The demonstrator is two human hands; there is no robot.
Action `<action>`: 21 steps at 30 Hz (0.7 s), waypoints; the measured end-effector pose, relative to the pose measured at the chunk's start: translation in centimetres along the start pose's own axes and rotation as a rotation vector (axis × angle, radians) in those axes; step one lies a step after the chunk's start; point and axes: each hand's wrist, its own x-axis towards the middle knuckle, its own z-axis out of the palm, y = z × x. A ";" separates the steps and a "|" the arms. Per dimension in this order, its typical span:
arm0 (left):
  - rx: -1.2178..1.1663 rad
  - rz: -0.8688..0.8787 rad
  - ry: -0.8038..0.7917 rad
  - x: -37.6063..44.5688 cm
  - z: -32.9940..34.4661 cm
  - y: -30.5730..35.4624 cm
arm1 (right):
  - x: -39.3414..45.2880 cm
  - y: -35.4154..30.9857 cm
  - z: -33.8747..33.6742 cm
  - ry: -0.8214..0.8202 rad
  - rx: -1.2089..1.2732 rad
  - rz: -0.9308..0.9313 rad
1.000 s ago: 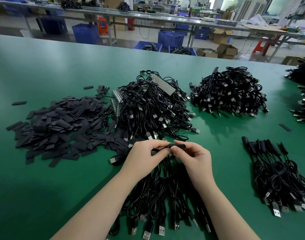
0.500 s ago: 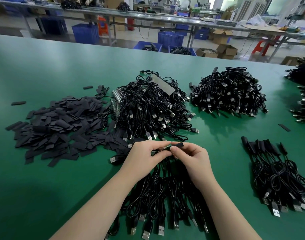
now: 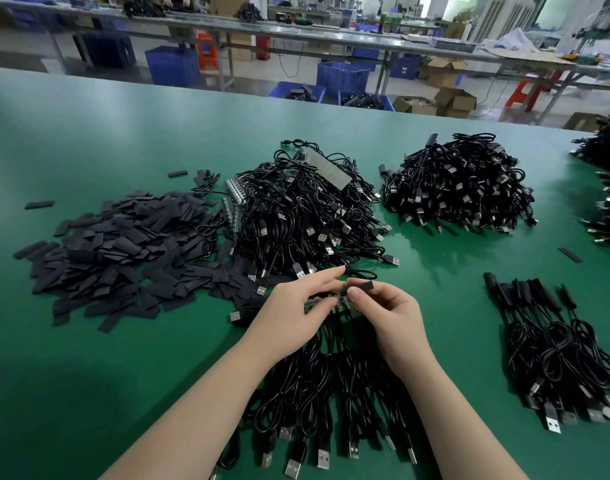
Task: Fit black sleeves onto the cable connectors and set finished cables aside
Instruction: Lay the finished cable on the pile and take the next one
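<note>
A: Hands?
B: Right hand (image 3: 388, 315) pinches black sleeve (image 3: 360, 286), palm down. Left hand (image 3: 291, 311) grips green connector boards (image 3: 326, 303), index extended.
A: Where?
B: Centre, above near cable bundle (image 3: 331, 393).

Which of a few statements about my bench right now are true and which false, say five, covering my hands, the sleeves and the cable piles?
1. The right hand pinches a black sleeve. True.
2. The loose sleeve pile lies on the right of the table. False: it lies on the left.
3. The sleeved cables lie at the right, apart from the other piles. True.
4. The left hand rests flat and empty on the table. False: it holds small green boards at cable ends, above a fan of cables.
5. The table is red. False: it is green.
</note>
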 end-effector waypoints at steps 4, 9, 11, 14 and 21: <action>0.010 -0.059 0.156 0.2 -0.2 -0.3 | 0.1 0.2 -0.1 0.004 -0.019 -0.003; 0.031 -0.060 0.220 0.2 -0.1 -0.2 | 0.2 0.2 0.0 0.005 -0.055 -0.013; 0.033 -0.052 0.237 0.2 -0.2 -0.1 | 0.2 0.2 0.0 -0.002 -0.080 -0.017; 0.046 -0.033 0.213 0.1 -0.3 -0.1 | 0.1 0.0 0.0 -0.015 -0.105 -0.035; 0.049 0.006 0.184 0.0 -0.1 0.3 | 0.0 -0.1 0.2 0.012 -0.071 -0.016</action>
